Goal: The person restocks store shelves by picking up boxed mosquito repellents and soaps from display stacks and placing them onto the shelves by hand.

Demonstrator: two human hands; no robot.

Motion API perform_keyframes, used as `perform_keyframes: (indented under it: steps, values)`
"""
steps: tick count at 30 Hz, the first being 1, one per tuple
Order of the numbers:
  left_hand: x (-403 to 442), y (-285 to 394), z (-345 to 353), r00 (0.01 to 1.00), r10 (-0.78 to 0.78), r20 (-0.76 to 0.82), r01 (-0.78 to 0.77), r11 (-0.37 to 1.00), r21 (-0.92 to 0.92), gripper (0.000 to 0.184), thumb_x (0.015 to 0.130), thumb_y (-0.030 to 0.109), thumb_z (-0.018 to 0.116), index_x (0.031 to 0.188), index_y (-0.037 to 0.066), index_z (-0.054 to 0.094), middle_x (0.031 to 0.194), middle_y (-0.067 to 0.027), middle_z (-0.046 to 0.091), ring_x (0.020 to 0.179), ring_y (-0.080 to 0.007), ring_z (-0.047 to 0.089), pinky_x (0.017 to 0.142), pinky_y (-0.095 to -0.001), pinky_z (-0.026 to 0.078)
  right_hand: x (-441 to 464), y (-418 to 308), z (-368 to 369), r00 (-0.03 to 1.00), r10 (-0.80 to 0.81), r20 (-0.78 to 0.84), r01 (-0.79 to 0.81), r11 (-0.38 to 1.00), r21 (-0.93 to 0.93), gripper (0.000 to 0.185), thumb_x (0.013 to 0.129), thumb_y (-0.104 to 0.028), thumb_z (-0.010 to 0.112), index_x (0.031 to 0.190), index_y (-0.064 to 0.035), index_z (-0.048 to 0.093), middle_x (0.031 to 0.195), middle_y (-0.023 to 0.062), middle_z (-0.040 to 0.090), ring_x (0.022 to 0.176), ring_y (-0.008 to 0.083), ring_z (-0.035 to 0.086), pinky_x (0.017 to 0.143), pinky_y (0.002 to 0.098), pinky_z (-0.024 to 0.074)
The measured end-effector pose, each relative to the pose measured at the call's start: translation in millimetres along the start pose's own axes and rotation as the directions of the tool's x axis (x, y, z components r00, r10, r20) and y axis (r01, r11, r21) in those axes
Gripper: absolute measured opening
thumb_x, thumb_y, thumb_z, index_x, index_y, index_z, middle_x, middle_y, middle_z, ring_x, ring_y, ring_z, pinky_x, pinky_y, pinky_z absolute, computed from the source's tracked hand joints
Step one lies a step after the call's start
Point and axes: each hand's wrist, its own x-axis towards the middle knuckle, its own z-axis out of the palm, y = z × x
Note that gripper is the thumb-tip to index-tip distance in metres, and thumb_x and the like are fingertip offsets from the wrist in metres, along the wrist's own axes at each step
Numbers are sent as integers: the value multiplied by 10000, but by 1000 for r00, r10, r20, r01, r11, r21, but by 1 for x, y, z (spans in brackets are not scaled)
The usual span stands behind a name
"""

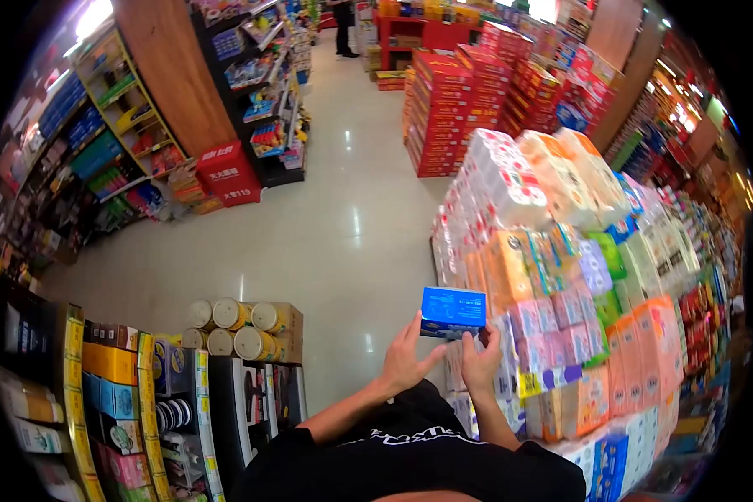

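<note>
A small blue box (453, 307) with fine white print on its upper face is held out in front of my body. My left hand (408, 358) grips its left edge, the thumb pointing in toward the near side. On the near right corner, my right hand (482, 358) holds it with thumb and fingers. The fingers under the box are hidden. Just right of the box rises a big stack of wrapped tissue packs (552, 322), close to my right hand.
Toilet roll packs (506, 180) top the right-hand stack. Red cartons (443, 109) are piled beyond it. Cans (255, 343) stand at a shelf end on the left, near stocked shelves (125, 402). A red box (228, 173) sits by a pillar; a person (343, 29) stands far down the aisle.
</note>
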Motion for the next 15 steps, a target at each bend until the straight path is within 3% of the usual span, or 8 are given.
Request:
perform_keyframes:
  steps: [2, 5, 9, 11, 14, 15]
  values:
    - [40, -26, -23, 1000, 4, -25, -4, 1000, 17, 887, 868, 406, 758, 1459, -132, 370, 1315, -307, 576, 1196, -430, 589, 1008, -453, 479, 32, -26, 37, 992, 75, 97, -81, 994, 66, 448, 878, -115, 729, 1265, 45, 567, 1131, 178, 674, 1061, 262, 637, 952, 378, 492]
    - [107, -63, -66, 997, -14, -74, 19, 997, 69, 850, 867, 395, 760, 1439, -127, 410, 1284, -303, 602, 1165, -427, 613, 988, -449, 493, 85, -25, 111, 988, -68, 137, 44, 985, 168, 461, 883, -115, 726, 1283, 45, 561, 1162, 194, 671, 1103, 273, 637, 990, 380, 485]
    - [191, -102, -130, 981, -91, -169, 110, 988, 106, 777, 877, 319, 762, 1442, -98, 430, 1343, -289, 584, 1221, -393, 601, 1022, -422, 477, 157, -50, 211, 942, -74, 326, 26, 988, 150, 471, 916, -86, 700, 1330, 53, 524, 1277, 204, 628, 1226, 268, 596, 1078, 398, 443]
    - [218, -116, -161, 957, -154, -245, 181, 979, 94, 757, 882, 275, 763, 1453, -89, 424, 1355, -275, 588, 1240, -376, 600, 1038, -409, 469, 186, -83, 254, 915, -126, 384, 63, 983, 173, 474, 903, -118, 711, 1309, 64, 548, 1218, 214, 654, 1165, 287, 623, 1027, 403, 471]
    - [249, -150, -203, 909, -103, -405, 192, 964, 186, 808, 883, 349, 754, 1445, -119, 412, 1338, -303, 583, 1218, -394, 605, 1028, -424, 475, 224, -114, 330, 846, -248, 472, 176, 966, 192, 483, 901, -139, 711, 1310, 71, 563, 1174, 223, 678, 1098, 290, 650, 972, 406, 500]
    - [258, -159, -220, 888, -156, -433, 237, 961, 140, 807, 884, 346, 753, 1447, -120, 410, 1348, -303, 577, 1226, -395, 601, 1031, -424, 473, 235, -128, 358, 814, -295, 501, 214, 953, 214, 484, 901, -137, 710, 1313, 71, 564, 1167, 224, 682, 1087, 288, 654, 964, 406, 504]
